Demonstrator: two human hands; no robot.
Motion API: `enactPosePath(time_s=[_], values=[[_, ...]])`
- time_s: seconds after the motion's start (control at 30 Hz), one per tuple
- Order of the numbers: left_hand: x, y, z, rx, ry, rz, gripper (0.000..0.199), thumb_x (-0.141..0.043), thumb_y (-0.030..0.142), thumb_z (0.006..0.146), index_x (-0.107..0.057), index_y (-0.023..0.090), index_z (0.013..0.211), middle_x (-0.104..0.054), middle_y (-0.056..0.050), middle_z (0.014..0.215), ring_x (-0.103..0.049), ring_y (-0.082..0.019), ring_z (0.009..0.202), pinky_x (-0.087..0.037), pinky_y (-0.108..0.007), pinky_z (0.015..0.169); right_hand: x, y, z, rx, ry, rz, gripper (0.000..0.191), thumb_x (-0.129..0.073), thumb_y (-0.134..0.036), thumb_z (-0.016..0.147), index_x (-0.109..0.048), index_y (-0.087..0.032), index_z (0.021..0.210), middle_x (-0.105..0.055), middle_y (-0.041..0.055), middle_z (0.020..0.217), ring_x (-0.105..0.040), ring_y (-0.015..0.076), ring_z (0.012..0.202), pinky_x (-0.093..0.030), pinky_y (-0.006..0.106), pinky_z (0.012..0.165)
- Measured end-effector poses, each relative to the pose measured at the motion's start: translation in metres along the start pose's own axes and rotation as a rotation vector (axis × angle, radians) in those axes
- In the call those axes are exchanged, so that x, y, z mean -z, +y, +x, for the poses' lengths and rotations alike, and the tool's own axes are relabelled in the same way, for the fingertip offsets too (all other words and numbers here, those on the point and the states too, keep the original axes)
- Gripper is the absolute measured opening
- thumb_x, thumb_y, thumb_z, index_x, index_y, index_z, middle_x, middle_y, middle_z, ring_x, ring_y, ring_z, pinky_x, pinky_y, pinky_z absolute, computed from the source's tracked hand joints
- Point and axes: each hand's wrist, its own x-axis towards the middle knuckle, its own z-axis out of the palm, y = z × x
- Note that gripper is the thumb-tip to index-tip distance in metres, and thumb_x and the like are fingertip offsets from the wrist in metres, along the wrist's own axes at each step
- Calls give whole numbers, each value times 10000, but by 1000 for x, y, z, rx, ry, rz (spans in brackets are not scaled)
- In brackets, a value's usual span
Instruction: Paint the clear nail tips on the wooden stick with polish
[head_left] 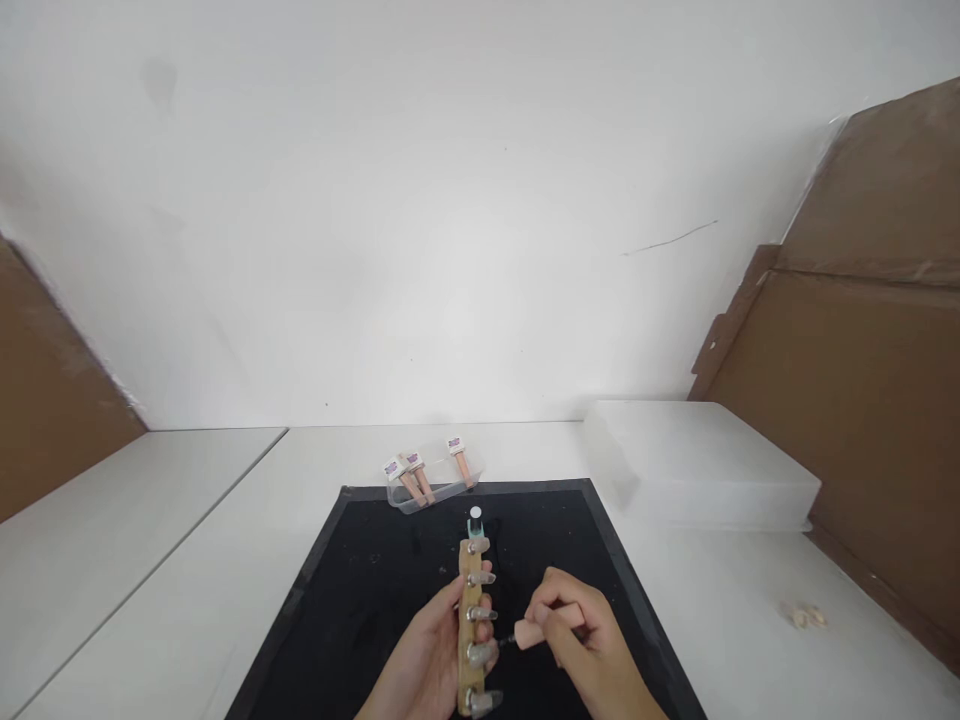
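Note:
A wooden strip (466,628) stands lengthwise over the black mat, with several clear nail tips (482,655) fixed along it on small metal mounts. My left hand (431,645) is closed round the strip, its fingertips showing on the far side. Between the fingers of my right hand (577,635) is a pink brush handle (534,630); its dark brush end reaches left to the second nail tip from the near end. Whether the bristles touch that tip is too small to tell. Just beyond the strip stands a small bottle (475,520) with a white-topped dark cap.
A clear plastic tray (409,505) with pink tubes (463,465) lies at the back edge of the black mat (375,570). On the right are a white box (705,470) and small pale pieces (806,615). Brown cardboard flanks both sides.

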Motion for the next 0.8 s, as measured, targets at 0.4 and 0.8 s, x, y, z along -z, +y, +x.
enactPosePath(time_s=[0.4,0.8], values=[[-1,0,0,-17,-1,-8,321,-506,258,781,-468,141,1077,-527,5,682,-469,-72,554,-386,-223,625,-2,-6,-4,-25,-128,82,177,-496,-188,792,-611,-165,660,-473,-22,615,-396,82,436,-309,208,433],[7,0,4,-22,-43,-22,231,-517,270,768,-512,152,966,-533,5,696,-473,-77,552,-379,-238,609,-4,2,0,-161,22,96,156,-495,-171,741,-524,-178,587,-461,-60,434,-460,112,400,-367,218,475]])
